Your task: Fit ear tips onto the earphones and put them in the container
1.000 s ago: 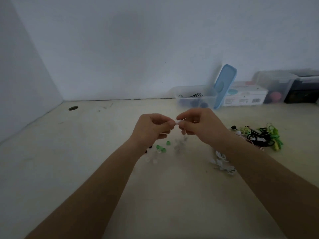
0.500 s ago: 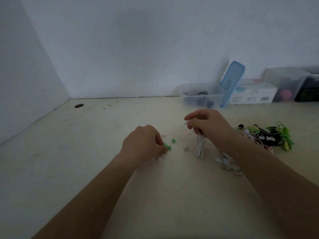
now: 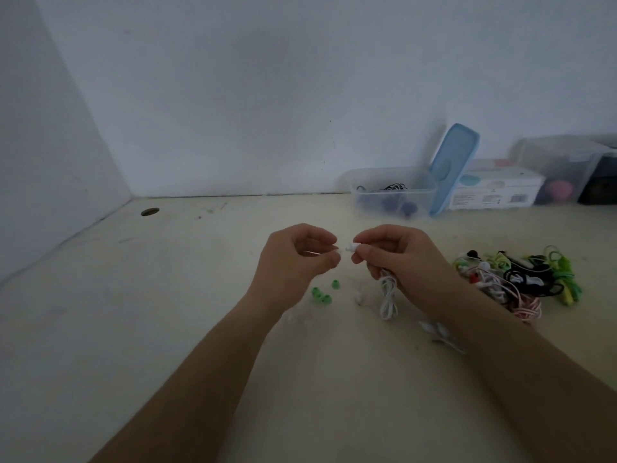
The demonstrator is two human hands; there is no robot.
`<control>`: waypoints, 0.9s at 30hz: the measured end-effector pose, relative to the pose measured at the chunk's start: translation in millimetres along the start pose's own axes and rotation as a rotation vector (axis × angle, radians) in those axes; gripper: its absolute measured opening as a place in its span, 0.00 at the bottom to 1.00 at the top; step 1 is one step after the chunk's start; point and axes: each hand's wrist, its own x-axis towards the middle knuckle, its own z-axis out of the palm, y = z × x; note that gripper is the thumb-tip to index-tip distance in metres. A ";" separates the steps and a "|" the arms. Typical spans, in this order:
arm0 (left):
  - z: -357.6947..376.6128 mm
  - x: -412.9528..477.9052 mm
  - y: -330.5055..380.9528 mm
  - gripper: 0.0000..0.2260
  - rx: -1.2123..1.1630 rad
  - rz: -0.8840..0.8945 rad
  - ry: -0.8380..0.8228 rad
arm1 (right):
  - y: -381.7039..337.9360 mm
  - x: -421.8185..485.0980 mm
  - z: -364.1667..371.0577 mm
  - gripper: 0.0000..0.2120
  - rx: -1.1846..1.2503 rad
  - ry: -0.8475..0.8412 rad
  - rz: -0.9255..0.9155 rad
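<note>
Left hand [image 3: 297, 262] lifted off surface [image 3: 200, 329], grip pinching white ear tip [image 3: 336, 250] at 9 o'clock of earphone [image 3: 353, 246], itself pinched in right hand [image 3: 400, 259] grip.

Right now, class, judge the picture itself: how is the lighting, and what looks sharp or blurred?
Head view: dim bluish light, darker corners; head view: wide-angle stretch on the forearms; head view: clear container at the back soft, green ear tips distinct, fingers of the left hand beside the white earphone too blurred to read.
</note>
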 end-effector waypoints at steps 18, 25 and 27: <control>7.2 0.6 -2.8 0.12 -0.151 0.119 -0.004 | -5.1 -7.0 7.5 0.03 -0.088 0.091 -0.062; 6.6 -1.4 0.1 0.10 -0.251 0.050 -0.030 | -3.0 -5.2 5.1 0.04 -0.075 0.071 -0.060; 6.6 -2.2 0.2 0.10 -0.302 0.028 -0.033 | -3.6 -5.4 5.6 0.05 -0.060 0.060 -0.061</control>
